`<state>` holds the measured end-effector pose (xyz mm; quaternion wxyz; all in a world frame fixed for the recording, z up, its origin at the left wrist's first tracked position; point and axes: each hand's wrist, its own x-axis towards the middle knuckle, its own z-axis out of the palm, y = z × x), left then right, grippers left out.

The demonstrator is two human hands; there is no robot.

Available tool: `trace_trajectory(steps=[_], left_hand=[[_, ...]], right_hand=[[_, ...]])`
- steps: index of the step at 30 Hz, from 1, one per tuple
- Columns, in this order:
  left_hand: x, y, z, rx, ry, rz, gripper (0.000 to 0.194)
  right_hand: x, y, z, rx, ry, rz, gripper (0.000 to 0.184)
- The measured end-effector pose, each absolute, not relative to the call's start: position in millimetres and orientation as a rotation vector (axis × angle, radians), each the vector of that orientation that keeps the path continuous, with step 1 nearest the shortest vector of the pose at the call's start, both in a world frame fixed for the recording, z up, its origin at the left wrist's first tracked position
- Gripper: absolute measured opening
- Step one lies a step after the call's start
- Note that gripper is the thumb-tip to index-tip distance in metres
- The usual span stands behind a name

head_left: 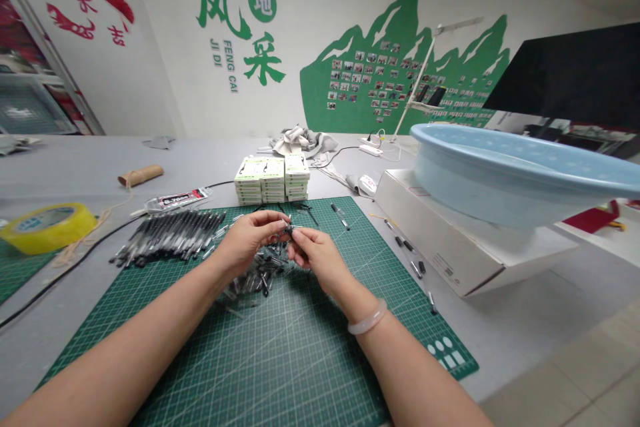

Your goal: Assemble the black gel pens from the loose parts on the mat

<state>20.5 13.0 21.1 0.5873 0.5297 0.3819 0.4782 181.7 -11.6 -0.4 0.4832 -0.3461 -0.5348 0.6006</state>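
Fingertips meet above the green cutting mat (280, 360), where my left hand (257, 233) and my right hand (320, 257) pinch a small dark pen part (289, 229) between them. Its exact shape is partly covered by the fingers. Right below the hands lies a loose pile of clear and black pen parts (263, 275). To the left of my left hand, many pens (173, 237) with clear barrels and black ends lie side by side in a row. A single pen (341, 217) rests near the mat's far right edge.
Stacked small white boxes (273, 180) stand behind the mat. On the right, a light blue basin (500, 180) sits on a white carton (450, 247), with loose pen pieces (410, 257) beside it. Yellow tape (47, 227) and a black cable (75, 267) lie at left.
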Motion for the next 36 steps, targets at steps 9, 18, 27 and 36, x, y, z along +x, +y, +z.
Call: trace_trajectory(steps=[9, 18, 27, 36], left_hand=[[20.3, 11.3, 25.8, 1.204, 0.907, 1.149, 0.024], [17.2, 13.9, 23.5, 1.179, 0.912, 1.168, 0.025], [15.6, 13.8, 24.7, 1.154, 0.869, 1.162, 0.024], [15.1, 14.0, 25.1, 1.155, 0.872, 1.174, 0.023]], right_hand=[[183.0, -11.6, 1.9, -0.876, -1.247, 1.463, 0.027], [182.8, -11.6, -0.3, -0.855, -1.154, 1.467, 0.035], [182.9, -11.7, 0.7, -0.788, -1.202, 1.579, 0.029], [184.0, -10.7, -0.2, -0.794, -1.249, 1.585, 0.031]])
